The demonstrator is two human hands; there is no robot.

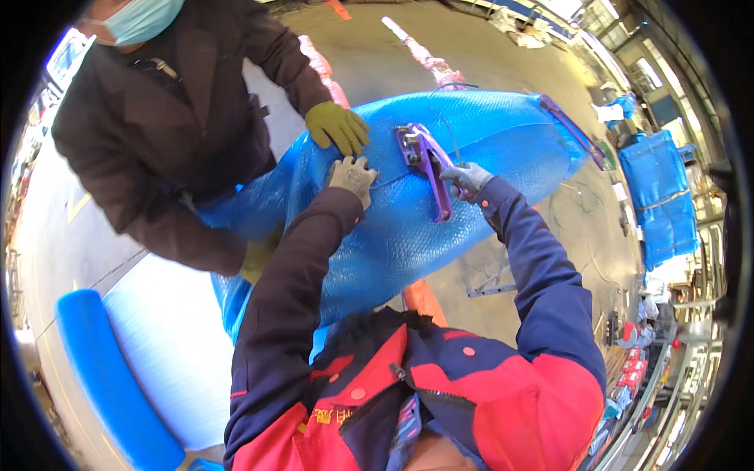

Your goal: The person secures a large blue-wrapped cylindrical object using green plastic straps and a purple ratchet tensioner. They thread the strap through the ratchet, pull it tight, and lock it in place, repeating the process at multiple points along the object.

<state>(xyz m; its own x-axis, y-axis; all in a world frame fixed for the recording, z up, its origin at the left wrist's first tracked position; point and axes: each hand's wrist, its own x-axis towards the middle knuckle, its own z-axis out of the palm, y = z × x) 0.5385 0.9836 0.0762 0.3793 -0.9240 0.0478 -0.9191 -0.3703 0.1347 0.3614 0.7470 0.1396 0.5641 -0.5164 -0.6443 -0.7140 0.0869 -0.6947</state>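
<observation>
A long bundle in blue bubble wrap (503,129) lies in front of me. My right hand (470,180), in a grey glove, is closed on a handle of a purple strapping tool (430,163) that rests on top of the wrap. A thin dark strap (390,182) runs over the bundle toward the tool, its loose end curving up behind it. My left hand (353,178), in a light glove, lies on the wrap with its fingers stretched out. Right beyond it, a co-worker's green-gloved hand (338,128) presses on the wrap; their other hand is partly hidden behind my left sleeve.
A second long purple tool (577,133) lies at the bundle's far right end. Pink-wrapped bars (428,59) stick out behind. At the lower left is a blue roll (114,373) beside a white sheet (169,330). A blue-wrapped stack (658,196) stands at the right.
</observation>
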